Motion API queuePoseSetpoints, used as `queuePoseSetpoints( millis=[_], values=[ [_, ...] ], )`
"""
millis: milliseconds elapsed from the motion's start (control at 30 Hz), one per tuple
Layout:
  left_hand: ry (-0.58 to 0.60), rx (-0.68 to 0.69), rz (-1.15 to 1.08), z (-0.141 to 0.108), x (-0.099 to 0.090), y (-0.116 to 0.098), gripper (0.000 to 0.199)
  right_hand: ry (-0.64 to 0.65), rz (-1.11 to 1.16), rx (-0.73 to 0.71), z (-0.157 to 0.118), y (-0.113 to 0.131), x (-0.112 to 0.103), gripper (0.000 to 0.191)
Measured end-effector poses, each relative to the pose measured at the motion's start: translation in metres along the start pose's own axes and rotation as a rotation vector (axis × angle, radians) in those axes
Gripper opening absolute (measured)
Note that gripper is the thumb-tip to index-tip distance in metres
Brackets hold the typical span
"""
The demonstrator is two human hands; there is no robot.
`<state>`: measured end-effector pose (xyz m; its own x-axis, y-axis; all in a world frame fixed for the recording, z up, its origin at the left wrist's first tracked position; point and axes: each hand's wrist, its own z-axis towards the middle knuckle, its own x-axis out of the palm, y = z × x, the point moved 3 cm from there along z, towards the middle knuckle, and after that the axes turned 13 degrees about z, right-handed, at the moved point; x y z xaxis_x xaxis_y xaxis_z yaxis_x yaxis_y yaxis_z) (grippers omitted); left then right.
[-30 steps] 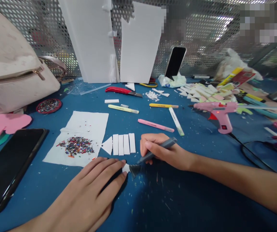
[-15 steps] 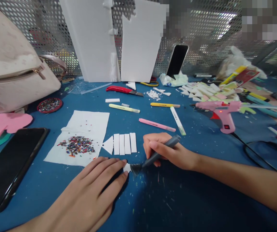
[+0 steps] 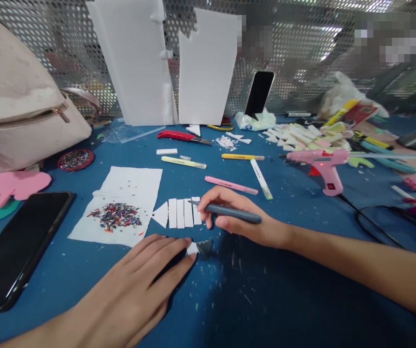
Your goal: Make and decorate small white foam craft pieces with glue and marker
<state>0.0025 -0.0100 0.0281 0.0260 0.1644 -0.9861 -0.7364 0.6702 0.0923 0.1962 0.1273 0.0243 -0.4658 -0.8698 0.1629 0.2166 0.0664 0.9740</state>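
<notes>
Plainly, small dark print runs along the barrels of the pink highlighter [image 3: 231, 185], the pale yellow highlighter [image 3: 183, 162], the orange-yellow highlighter [image 3: 243, 156] and the white-barrelled highlighter [image 3: 261, 179], but it is too small to read. A blue mark on the soft plastic packet [image 3: 254, 122] under the propped phone [image 3: 260, 94] is equally illegible.

The right hand [image 3: 238, 217] is closed around a grey pen [image 3: 235, 212], held almost level between thumb and fingers, with its tip pointing left over the row of white strips [image 3: 180, 213]; whether the tip touches them is hard to tell from this angle. That forearm reaches in from the right edge.

The left hand [image 3: 135, 280] lies palm down on the blue tabletop [image 3: 265, 299], fingers stretched forward and nearly together, the index fingertip and thumb at a small white piece with a dark-coloured end [image 3: 204, 248]. I cannot tell if they pinch it or only press it down. This piece sits just below the strips, right of the left hand. A white triangle [image 3: 161, 215] with a dark dot stands beside the strips' left end, near the bead-strewn white sheet [image 3: 135, 179].
</notes>
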Motion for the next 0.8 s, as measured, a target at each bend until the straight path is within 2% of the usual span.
queuePoseSetpoints(
  millis=[100,200,367,467,533,667,800],
  values=[
    [0.009,-0.021,0.015,0.0014,-0.0003,-0.0014,0.058,0.04,-0.031,-0.011,-0.0021,0.0032,0.0006,0.047],
    [0.008,0.014,0.018,0.0027,-0.0019,-0.0015,0.056,0.055,-0.054,0.013,-0.0034,0.0032,0.0005,0.057],
    [0.015,0.048,0.019,0.0032,-0.0034,0.001,0.053,-0.043,0.027,0.083,-0.0041,-0.0023,-0.003,0.029],
    [0.006,0.036,0.016,0.0025,-0.002,-0.0006,0.055,-0.102,0.045,0.064,-0.0047,-0.0035,-0.006,0.038],
    [0.004,0.0,0.015,0.0016,-0.0005,-0.0017,0.057,-0.09,0.021,0.054,-0.0045,-0.0032,-0.0062,0.043],
    [0.004,-0.033,0.035,0.0002,0.0006,-0.0013,0.061,-0.042,-0.065,0.074,-0.003,-0.0013,-0.0042,0.037],
    [-0.006,0.005,0.042,0.0001,-0.0007,0.0007,0.061,-0.034,-0.088,0.094,-0.0024,-0.0008,-0.0033,0.038]
  ],
)
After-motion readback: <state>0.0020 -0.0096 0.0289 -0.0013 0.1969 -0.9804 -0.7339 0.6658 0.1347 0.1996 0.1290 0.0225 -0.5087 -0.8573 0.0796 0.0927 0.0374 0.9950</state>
